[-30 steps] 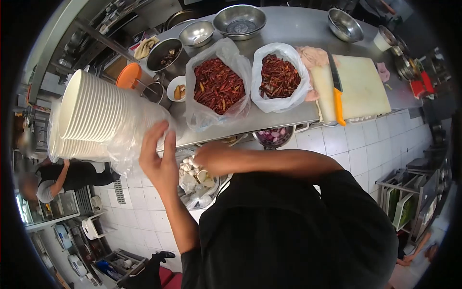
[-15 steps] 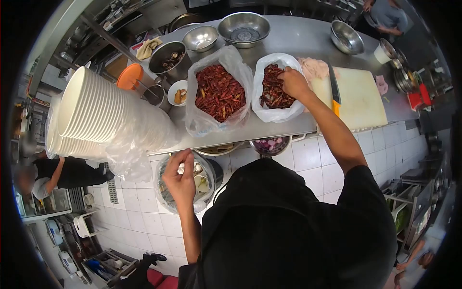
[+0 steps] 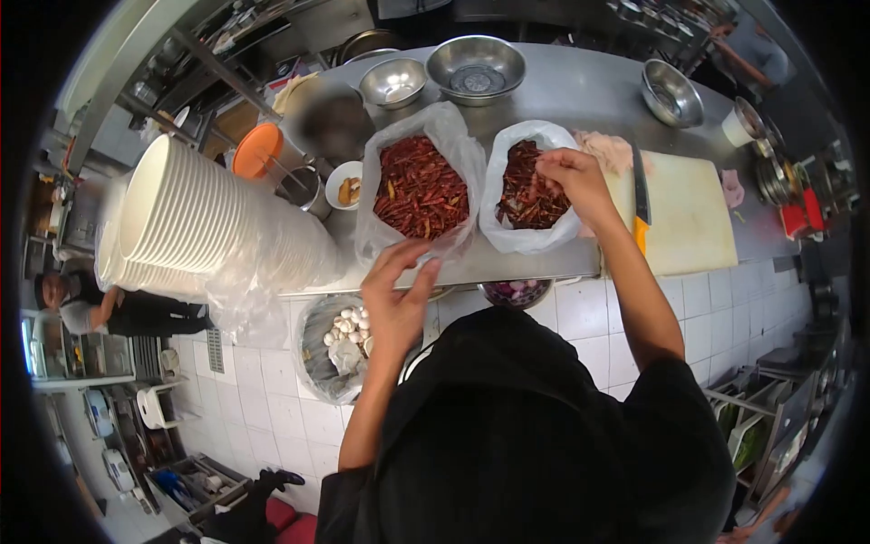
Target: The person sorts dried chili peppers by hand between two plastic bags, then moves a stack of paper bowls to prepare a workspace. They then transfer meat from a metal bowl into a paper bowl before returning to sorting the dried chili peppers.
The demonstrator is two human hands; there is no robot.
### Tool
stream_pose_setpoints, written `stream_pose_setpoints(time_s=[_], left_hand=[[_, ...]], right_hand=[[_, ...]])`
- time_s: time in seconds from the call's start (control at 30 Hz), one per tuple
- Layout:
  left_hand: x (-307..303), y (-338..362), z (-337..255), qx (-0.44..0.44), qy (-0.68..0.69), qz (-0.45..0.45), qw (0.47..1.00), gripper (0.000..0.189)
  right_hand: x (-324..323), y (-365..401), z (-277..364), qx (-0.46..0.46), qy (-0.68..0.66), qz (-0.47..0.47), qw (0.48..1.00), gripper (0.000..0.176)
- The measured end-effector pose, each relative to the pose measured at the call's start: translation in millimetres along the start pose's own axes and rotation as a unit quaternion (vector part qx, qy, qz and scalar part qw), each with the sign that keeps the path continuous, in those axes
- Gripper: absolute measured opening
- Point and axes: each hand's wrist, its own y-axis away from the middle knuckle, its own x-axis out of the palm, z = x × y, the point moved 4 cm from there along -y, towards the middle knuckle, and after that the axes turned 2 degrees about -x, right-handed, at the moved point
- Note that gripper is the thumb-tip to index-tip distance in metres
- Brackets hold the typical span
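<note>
Two clear plastic bags of dried red chilies stand on the steel counter: a larger bag (image 3: 422, 189) and a smaller bag (image 3: 528, 195) to its right. My right hand (image 3: 577, 181) is over the smaller bag, fingertips pinched together above the chilies; anything between them is too small to name. Near the lower edge of the larger bag is my left hand (image 3: 399, 295), its thumb and fingers apart, holding nothing. A knife (image 3: 641, 195) with an orange handle lies on the white cutting board (image 3: 693, 213).
Stacked white tubs (image 3: 186, 208) stand at the left. Metal bowls (image 3: 476, 68) sit along the counter's back. Below the counter is a lined bin (image 3: 349, 340) with garlic. Another person (image 3: 118, 308) stands far left.
My left hand has moved up and right, to the larger bag's edge, and its fingers have spread. My right hand has lifted slightly from the chilies. The view has shifted a little.
</note>
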Motion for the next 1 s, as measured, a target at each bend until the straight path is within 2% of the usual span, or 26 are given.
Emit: stream_pose_setpoints(time_s=[0.07,0.17,0.3,0.4,0.5,0.6,0.7,0.73,0.8,0.9,1.0], left_hand=[[20.5,-10.1,-8.2,0.049,0.002,0.02,0.999,0.026],[45.1,-24.4,-21.5,0.069,0.039,0.012,0.997,0.029],[49.4,-32.5,-25.2,0.043,0.052,0.017,0.998,0.03],[41.8,-34.0,-25.1,0.063,0.03,0.013,0.997,0.029],[28.0,-31.5,-39.1,0.164,-0.064,-0.039,0.984,0.027],[20.4,-31.7,-43.6,0.237,-0.107,-0.048,0.964,0.026],[15.4,-29.6,-38.7,0.255,-0.122,-0.021,0.959,0.026],[14.0,-28.4,-38.9,0.25,-0.121,-0.017,0.961,0.026],[10.9,-25.1,-39.5,0.239,-0.12,-0.009,0.964,0.025],[8.7,-21.9,-37.9,0.23,-0.122,0.002,0.966,0.021],[6.9,-20.4,-38.8,0.196,-0.104,-0.002,0.975,0.018]], right_hand=[[18.2,24.0,12.5,0.035,-0.181,0.055,0.981,0.007],[49.9,49.7,24.3,0.048,-0.296,0.095,0.949,0.006],[74.7,66.6,32.0,0.019,-0.293,0.147,0.944,0.006],[81.1,71.1,35.5,0.0,-0.264,0.159,0.951,0.006],[85.1,76.8,43.6,0.014,-0.257,0.181,0.949,0.006],[90.2,80.9,49.5,0.059,-0.304,0.218,0.925,0.006],[93.1,82.0,51.8,0.003,-0.194,0.211,0.958,0.011],[93.5,84.0,58.1,-0.08,-0.093,0.19,0.974,0.012],[98.2,93.1,74.9,-0.241,0.111,0.139,0.954,0.014],[101.9,99.5,86.2,-0.299,0.16,0.145,0.93,0.016],[102.0,102.0,87.0,-0.305,0.171,0.146,0.926,0.014]])
